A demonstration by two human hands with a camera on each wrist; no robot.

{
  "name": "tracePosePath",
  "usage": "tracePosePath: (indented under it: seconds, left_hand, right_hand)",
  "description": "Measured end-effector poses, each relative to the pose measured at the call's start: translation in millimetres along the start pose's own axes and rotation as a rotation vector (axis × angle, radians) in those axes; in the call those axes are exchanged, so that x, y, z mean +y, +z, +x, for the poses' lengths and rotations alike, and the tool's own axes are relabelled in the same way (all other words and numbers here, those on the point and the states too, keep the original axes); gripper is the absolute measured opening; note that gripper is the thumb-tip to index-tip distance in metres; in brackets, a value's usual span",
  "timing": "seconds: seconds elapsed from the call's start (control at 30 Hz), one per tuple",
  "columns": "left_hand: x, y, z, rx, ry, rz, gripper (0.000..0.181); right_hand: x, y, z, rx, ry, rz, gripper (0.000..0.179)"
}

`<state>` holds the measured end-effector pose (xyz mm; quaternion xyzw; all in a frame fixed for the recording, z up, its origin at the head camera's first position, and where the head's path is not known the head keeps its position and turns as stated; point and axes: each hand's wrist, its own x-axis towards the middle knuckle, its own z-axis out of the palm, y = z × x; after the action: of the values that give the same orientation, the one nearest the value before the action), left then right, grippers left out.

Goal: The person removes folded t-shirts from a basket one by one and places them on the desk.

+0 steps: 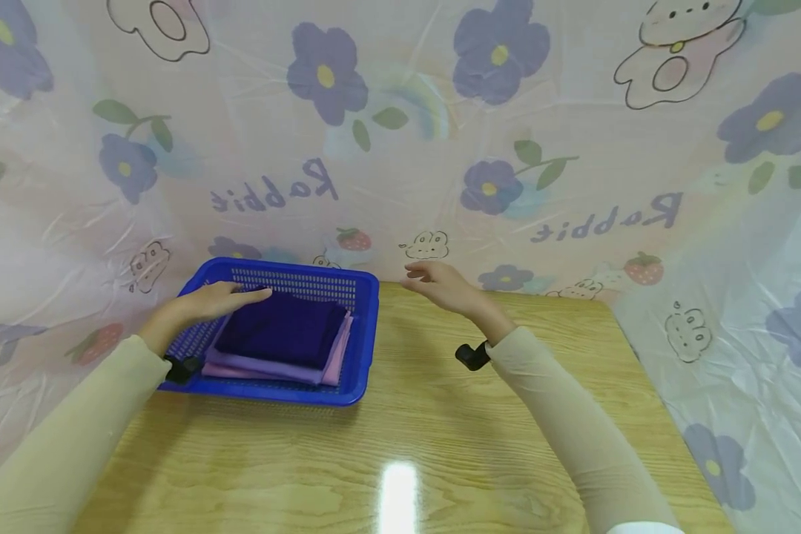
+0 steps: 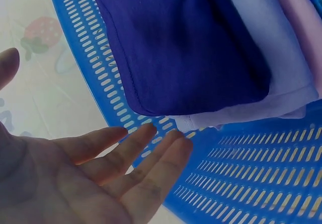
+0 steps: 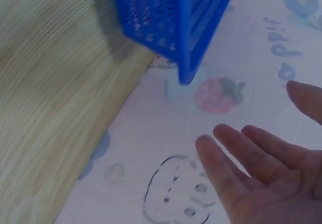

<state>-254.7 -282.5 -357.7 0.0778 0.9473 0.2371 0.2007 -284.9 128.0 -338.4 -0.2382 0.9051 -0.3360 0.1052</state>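
A blue plastic basket (image 1: pixel 367 334) with slotted walls stands at the left of the table. Folded cloths are stacked inside it: a dark navy cloth (image 1: pixel 280 326) on top, a lavender cloth (image 1: pixel 267 366) beneath, and a pink cloth (image 1: pixel 336 360) at the bottom. My left hand (image 1: pixel 216 300) is over the basket's left side, fingers extended beside the stack and holding nothing; in the left wrist view its fingertips (image 2: pixel 176 138) are just short of the navy cloth's edge. To the right of the basket, my right hand (image 1: pixel 443 285) hovers with relaxed fingers and an empty palm.
The wooden table (image 1: pixel 507 445) runs to the right and front of the basket. Behind and at both sides hangs a printed curtain (image 1: pixel 400 163) with flowers and rabbits, close to the basket's back rim. Each wrist wears a black mount (image 1: pixel 472 357).
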Motion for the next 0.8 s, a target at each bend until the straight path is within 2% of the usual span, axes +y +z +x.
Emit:
tracePosePath:
  seconds: [0.1,0.2,0.37,0.6,0.8]
  left_hand:
    - [-2.1,-0.9,0.2,-0.012,0.010,-0.005,0.103]
    - [-1.8,-1.4,1.6,-0.035,0.009,-0.047,0.100]
    - [-0.5,-2.9,5.2,-0.109,-0.030,-0.142,0.102]
    - [-3.0,-3.0,10.0,-0.169,-0.076,-0.183,0.107]
    - [-7.5,-1.2,16.9,-0.220,-0.109,-0.224,0.106]
  right_hand:
    - [-12,6,7.9,-0.008,-0.004,0.043,0.051]
    - [-21,12,15.3,-0.010,-0.002,0.100,0.047]
    - [-32,24,25.1,-0.024,0.021,0.228,0.044]
    - [-49,41,37.4,-0.079,0.135,0.417,0.041]
    - [-59,54,46.8,-0.100,0.212,0.483,0.034]
